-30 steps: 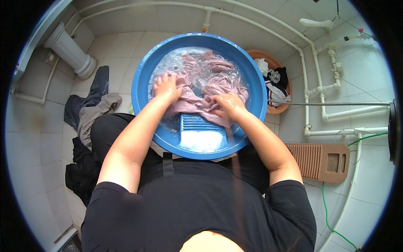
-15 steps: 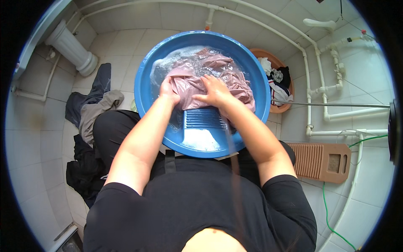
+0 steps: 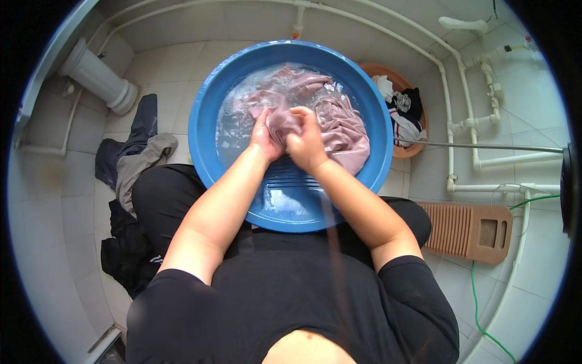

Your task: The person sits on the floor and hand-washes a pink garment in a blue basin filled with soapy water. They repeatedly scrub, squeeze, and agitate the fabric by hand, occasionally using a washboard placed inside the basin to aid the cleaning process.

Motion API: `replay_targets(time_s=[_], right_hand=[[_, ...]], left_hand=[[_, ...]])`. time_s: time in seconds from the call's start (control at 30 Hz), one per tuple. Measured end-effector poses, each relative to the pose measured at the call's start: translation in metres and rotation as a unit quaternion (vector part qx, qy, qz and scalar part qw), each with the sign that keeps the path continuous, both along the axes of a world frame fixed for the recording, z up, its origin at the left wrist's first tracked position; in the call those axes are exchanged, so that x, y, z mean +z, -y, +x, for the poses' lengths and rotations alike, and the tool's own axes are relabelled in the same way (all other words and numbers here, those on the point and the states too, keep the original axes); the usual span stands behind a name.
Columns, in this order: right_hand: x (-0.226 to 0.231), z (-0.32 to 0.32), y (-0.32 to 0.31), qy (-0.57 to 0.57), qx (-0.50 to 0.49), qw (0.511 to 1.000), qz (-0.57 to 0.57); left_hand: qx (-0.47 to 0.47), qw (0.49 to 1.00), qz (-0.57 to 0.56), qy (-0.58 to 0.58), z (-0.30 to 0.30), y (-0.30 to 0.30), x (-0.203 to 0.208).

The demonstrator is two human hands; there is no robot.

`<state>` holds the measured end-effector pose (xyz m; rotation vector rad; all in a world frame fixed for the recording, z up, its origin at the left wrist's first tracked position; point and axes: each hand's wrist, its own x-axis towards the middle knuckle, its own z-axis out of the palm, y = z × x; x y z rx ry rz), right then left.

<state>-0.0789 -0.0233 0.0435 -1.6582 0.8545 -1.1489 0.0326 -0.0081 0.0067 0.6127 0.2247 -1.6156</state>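
A wet pink garment (image 3: 344,134) lies in soapy water inside a big blue basin (image 3: 383,130) between my knees. Part of the cloth is bunched up between my two hands, near the basin's middle. My left hand (image 3: 267,141) cups the bunch from its left side, thumb upward. Curled over the same bunch from the right, my right hand (image 3: 308,144) grips it in a fist. Just below the hands, a blue ridged washboard (image 3: 294,181) slopes at the basin's near side, wet and shiny. Most of my left fingers are hidden by cloth.
Behind the basin at right, an orange tub (image 3: 418,145) holds black and white clothes. A brown washboard (image 3: 470,230) lies by my right knee, near a green hose (image 3: 474,297). Grey clothes (image 3: 142,159) and black clothes (image 3: 124,249) lie at left. White pipes (image 3: 451,130) line the walls.
My hands have drawn together and gathered the cloth that was spread at the washboard's top into a bunch. My right hand has closed from lying flat. More of the washboard's ridges are wet.
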Motion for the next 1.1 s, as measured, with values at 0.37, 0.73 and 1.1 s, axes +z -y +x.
replay_targets(time_s=[0.37, 0.73, 1.1], right_hand=[[-0.012, -0.027, 0.012, -0.237, -0.084, 0.949, -0.189], [-0.02, -0.032, 0.007, -0.226, -0.097, 0.957, -0.156], [-0.007, -0.026, -0.01, -0.174, -0.076, 0.969, -0.159]], left_hand=[[-0.129, 0.991, -0.032, 0.017, -0.043, -0.009, -0.026], [-0.102, 0.992, 0.062, 0.04, -0.067, -0.022, 0.041], [-0.05, 0.995, 0.056, 0.059, -0.062, -0.031, 0.023]])
